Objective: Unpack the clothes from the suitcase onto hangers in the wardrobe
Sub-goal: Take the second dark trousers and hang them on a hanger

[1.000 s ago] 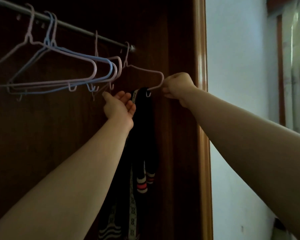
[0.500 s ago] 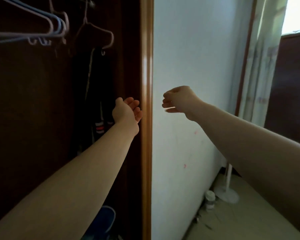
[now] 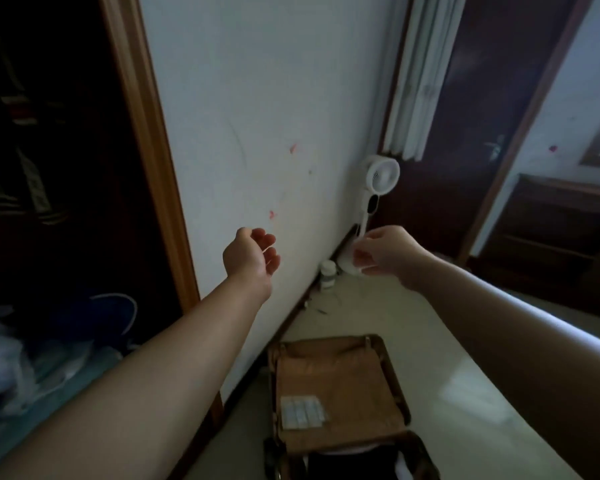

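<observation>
- Suitcase (image 3: 336, 386): lies open on the floor (image 3: 440, 375) at bottom centre, just beside the wall (image 3: 257, 98). Its brown-lined lid faces up and bears a pale patch. Dark clothes (image 3: 354, 462) fill the near half.
- Wardrobe (image 3: 66, 254): at left, open and dark. Striped garments (image 3: 32, 199) hang inside, and a blue item and pale bags lie at its bottom.
- Fan (image 3: 381, 174): white, stands against the wall beyond the suitcase. A white jar (image 3: 327, 273) stands near it by the skirting.
- Left hand (image 3: 253, 254): raised before the wall, palm up, fingers loosely curled, holding nothing.
- Right hand (image 3: 381, 252): raised level with the left, apart from it, covering part of the fan's base. Its fingers bend toward the thumb with nothing seen between them; blurred.
- Frame (image 3: 146, 150): wooden edge between the wardrobe's interior and the wall.
- Open room: pale glossy floor right of the suitcase, reaching a dark door (image 3: 465, 133) and a low shelf (image 3: 551, 230).
- Curtain (image 3: 409, 98): pale, hangs between wall and door.
</observation>
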A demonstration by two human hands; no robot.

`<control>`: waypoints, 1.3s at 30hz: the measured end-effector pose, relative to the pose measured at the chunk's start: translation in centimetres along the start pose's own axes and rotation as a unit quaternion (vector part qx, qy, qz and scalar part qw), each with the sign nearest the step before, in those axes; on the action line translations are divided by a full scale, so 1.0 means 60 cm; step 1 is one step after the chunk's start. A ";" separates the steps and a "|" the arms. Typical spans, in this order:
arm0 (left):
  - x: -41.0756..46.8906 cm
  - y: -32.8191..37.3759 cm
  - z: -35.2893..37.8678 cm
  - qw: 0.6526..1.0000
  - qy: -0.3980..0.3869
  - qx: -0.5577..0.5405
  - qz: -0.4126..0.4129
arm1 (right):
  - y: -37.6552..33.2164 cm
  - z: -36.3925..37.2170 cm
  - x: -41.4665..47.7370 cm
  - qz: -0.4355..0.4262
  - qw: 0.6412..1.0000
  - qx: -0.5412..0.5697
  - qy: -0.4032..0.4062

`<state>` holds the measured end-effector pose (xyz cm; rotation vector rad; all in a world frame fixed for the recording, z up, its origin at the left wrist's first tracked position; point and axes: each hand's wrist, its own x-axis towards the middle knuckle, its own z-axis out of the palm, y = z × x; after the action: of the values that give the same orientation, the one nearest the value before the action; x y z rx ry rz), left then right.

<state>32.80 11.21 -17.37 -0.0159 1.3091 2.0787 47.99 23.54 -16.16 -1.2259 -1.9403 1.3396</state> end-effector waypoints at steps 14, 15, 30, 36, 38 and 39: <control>0.115 -0.474 -0.175 0.953 0.078 0.178 -0.234 | 0.552 0.057 0.000 0.310 0.949 0.024 0.045; 0.126 -0.512 -0.194 0.945 0.081 0.193 -0.249 | 0.596 0.070 -0.001 0.329 0.943 0.035 0.049; 0.266 -1.022 -0.496 0.846 0.007 0.383 -0.372 | 1.210 0.275 -0.083 0.514 0.848 0.075 0.107; 0.282 -1.179 -0.571 0.816 -0.059 0.457 -0.349 | 1.394 0.362 -0.104 0.544 0.812 0.148 0.154; 0.290 -1.222 -0.585 0.808 -0.071 0.473 -0.344 | 1.437 0.383 -0.099 0.535 0.814 0.160 0.159; 0.296 -1.240 -0.592 0.804 -0.071 0.481 -0.342 | 1.454 0.391 -0.095 0.525 0.822 0.156 0.158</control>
<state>47.70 12.16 -100.34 0.0980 1.7773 0.6668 67.43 17.80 -104.36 -2.2778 -0.6802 1.6557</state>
